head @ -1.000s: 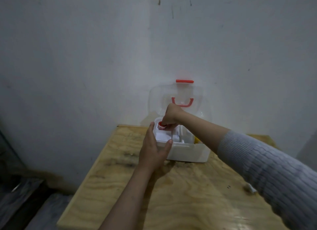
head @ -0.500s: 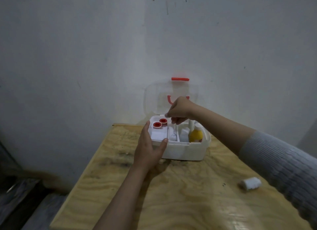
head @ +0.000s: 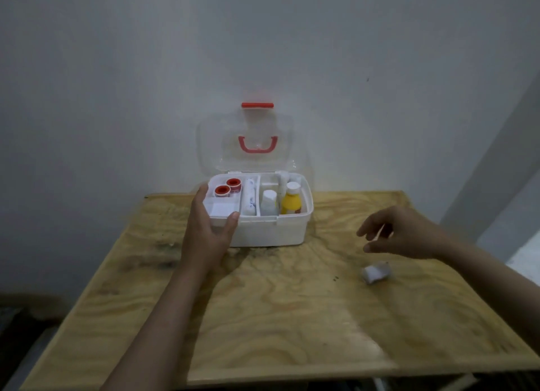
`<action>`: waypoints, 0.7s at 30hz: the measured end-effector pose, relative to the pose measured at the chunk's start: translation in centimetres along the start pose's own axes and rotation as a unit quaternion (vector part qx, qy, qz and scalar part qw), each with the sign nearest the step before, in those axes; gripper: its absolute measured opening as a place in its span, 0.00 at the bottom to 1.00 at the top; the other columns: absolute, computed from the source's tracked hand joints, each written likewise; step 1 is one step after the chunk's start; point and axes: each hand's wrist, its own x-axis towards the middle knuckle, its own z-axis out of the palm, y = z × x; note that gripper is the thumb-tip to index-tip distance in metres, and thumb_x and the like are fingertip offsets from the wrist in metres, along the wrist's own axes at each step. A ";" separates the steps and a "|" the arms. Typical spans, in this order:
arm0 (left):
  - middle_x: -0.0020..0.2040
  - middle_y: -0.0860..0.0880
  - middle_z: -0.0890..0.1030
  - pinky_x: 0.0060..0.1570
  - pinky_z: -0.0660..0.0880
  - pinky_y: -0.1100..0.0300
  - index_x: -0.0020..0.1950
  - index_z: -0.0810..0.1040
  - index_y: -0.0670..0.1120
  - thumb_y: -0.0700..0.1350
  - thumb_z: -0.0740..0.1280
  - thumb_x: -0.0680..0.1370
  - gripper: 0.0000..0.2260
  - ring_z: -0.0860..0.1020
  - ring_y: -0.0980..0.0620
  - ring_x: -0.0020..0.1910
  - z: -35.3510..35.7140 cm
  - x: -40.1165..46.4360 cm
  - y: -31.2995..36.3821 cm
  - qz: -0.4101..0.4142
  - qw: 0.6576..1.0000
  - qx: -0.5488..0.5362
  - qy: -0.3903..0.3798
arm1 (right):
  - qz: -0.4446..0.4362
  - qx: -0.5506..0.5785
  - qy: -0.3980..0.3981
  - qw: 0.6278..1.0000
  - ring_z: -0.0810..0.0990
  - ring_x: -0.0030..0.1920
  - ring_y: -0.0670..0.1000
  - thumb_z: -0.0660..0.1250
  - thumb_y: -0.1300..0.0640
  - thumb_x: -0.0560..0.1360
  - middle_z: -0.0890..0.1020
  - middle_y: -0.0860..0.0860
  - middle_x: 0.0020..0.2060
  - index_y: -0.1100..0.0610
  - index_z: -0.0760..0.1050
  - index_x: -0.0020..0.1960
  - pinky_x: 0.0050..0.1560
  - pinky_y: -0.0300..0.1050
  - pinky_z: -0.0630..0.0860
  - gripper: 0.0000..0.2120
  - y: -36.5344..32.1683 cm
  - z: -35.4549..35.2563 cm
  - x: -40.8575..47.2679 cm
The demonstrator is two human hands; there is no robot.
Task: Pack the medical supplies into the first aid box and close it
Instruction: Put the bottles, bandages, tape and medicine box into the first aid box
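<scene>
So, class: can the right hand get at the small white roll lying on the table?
Probably yes. The right hand hovers open just above and behind the white roll, with only bare table between them and nothing in the way.

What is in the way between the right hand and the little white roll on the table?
Nothing visible. The right hand hovers just above and behind the white roll, with only bare wooden table between them. The left hand is off at the first aid box, well clear.
</scene>
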 end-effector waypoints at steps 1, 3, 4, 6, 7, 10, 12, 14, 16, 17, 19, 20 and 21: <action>0.74 0.51 0.63 0.62 0.72 0.52 0.74 0.55 0.55 0.55 0.68 0.73 0.33 0.65 0.51 0.70 0.1 0.0 0.0 0.001 1.000 -0.001 0.002 | 0.010 -0.007 -0.010 1.000 0.80 0.41 0.45 0.77 0.54 0.65 0.82 0.45 0.40 0.43 0.79 0.44 0.44 0.44 0.79 0.11 1.2 0.5 -0.5; 0.74 0.51 0.62 0.62 0.71 0.52 0.73 0.55 0.55 0.52 0.69 0.74 0.33 0.65 0.52 0.69 0.2 0.0 -0.2 -0.001 1.000 -0.002 0.005 | 0.025 -0.007 -0.017 1.000 0.79 0.43 0.45 0.76 0.55 0.66 0.80 0.44 0.44 0.42 0.78 0.46 0.45 0.44 0.79 0.13 2.9 1.4 -1.3; 0.74 0.51 0.62 0.62 0.71 0.52 0.73 0.55 0.55 0.51 0.69 0.74 0.32 0.64 0.52 0.70 0.2 0.0 -0.2 -0.003 1.000 0.000 0.006 | 0.027 -0.001 -0.015 1.000 0.79 0.44 0.45 0.76 0.54 0.66 0.80 0.44 0.46 0.42 0.78 0.47 0.47 0.45 0.79 0.13 3.5 1.9 -1.6; 0.74 0.51 0.62 0.62 0.72 0.52 0.73 0.55 0.56 0.51 0.69 0.74 0.32 0.65 0.51 0.70 0.3 0.0 -0.3 -0.004 1.000 0.001 0.009 | 0.019 0.010 -0.007 1.000 0.79 0.45 0.45 0.75 0.54 0.66 0.80 0.43 0.47 0.42 0.78 0.46 0.47 0.46 0.79 0.12 4.3 2.9 -1.9; 0.74 0.51 0.62 0.61 0.72 0.52 0.73 0.55 0.56 0.52 0.69 0.74 0.32 0.65 0.51 0.70 0.3 0.0 -0.2 -0.007 1.000 0.000 0.009 | 0.015 0.012 -0.002 1.000 0.79 0.45 0.45 0.75 0.54 0.66 0.80 0.43 0.47 0.42 0.79 0.45 0.46 0.44 0.78 0.12 4.5 3.3 -1.9; 0.74 0.50 0.62 0.55 0.71 0.62 0.74 0.55 0.54 0.49 0.68 0.75 0.32 0.65 0.55 0.67 0.4 -0.1 0.0 -0.010 1.000 -0.004 0.003 | 0.002 0.027 0.008 1.000 0.79 0.43 0.44 0.75 0.56 0.66 0.81 0.42 0.44 0.46 0.80 0.43 0.41 0.37 0.75 0.09 4.7 4.0 -2.0; 0.74 0.50 0.62 0.53 0.70 0.64 0.74 0.55 0.53 0.48 0.68 0.75 0.32 0.64 0.57 0.65 0.4 -0.2 0.1 -0.009 1.000 -0.004 0.002 | -0.017 0.047 0.017 0.999 0.79 0.41 0.44 0.75 0.57 0.66 0.82 0.43 0.42 0.46 0.80 0.42 0.40 0.38 0.76 0.09 4.2 4.0 -1.8; 0.74 0.51 0.62 0.54 0.71 0.61 0.74 0.55 0.54 0.49 0.68 0.75 0.32 0.63 0.57 0.65 0.4 -0.3 0.2 -0.010 1.000 -0.005 0.002 | -0.043 0.075 0.034 0.996 0.79 0.41 0.43 0.75 0.57 0.66 0.83 0.44 0.41 0.46 0.81 0.42 0.39 0.37 0.76 0.08 3.2 3.6 -1.5; 0.74 0.52 0.62 0.55 0.72 0.59 0.74 0.55 0.54 0.49 0.68 0.75 0.32 0.63 0.57 0.65 0.4 -0.3 0.3 -0.017 1.000 -0.007 0.000 | -0.070 0.094 0.056 0.992 0.79 0.40 0.42 0.76 0.58 0.66 0.83 0.44 0.42 0.48 0.81 0.42 0.39 0.34 0.75 0.08 1.5 3.1 -1.0; 0.74 0.52 0.62 0.56 0.73 0.58 0.74 0.55 0.55 0.49 0.68 0.75 0.32 0.64 0.57 0.65 0.4 -0.3 0.3 -0.020 1.000 -0.008 -0.002 | -0.086 0.101 0.068 0.989 0.79 0.40 0.42 0.76 0.59 0.66 0.83 0.45 0.42 0.48 0.81 0.43 0.39 0.33 0.75 0.09 0.4 2.9 -0.7; 0.74 0.52 0.62 0.57 0.74 0.55 0.74 0.55 0.57 0.50 0.68 0.74 0.33 0.64 0.56 0.66 0.3 -0.3 0.3 -0.022 1.000 -0.011 -0.003 | -0.116 0.114 0.089 0.983 0.79 0.40 0.43 0.76 0.59 0.65 0.83 0.45 0.42 0.50 0.81 0.44 0.38 0.32 0.75 0.09 -2.0 2.4 0.1; 0.74 0.53 0.62 0.58 0.74 0.54 0.74 0.55 0.58 0.51 0.69 0.74 0.33 0.65 0.56 0.66 0.3 -0.3 0.3 -0.023 1.000 -0.011 -0.003 | -0.132 0.117 0.097 0.980 0.79 0.40 0.44 0.76 0.59 0.65 0.83 0.45 0.41 0.50 0.82 0.44 0.38 0.32 0.76 0.09 -3.3 2.1 0.6; 0.74 0.52 0.62 0.59 0.74 0.54 0.74 0.55 0.57 0.51 0.69 0.74 0.33 0.65 0.55 0.67 0.3 -0.2 0.3 -0.024 1.000 -0.012 -0.004 | -0.148 0.117 0.104 0.976 0.79 0.40 0.44 0.76 0.59 0.65 0.83 0.45 0.42 0.51 0.82 0.44 0.38 0.33 0.76 0.09 -4.7 1.8 1.1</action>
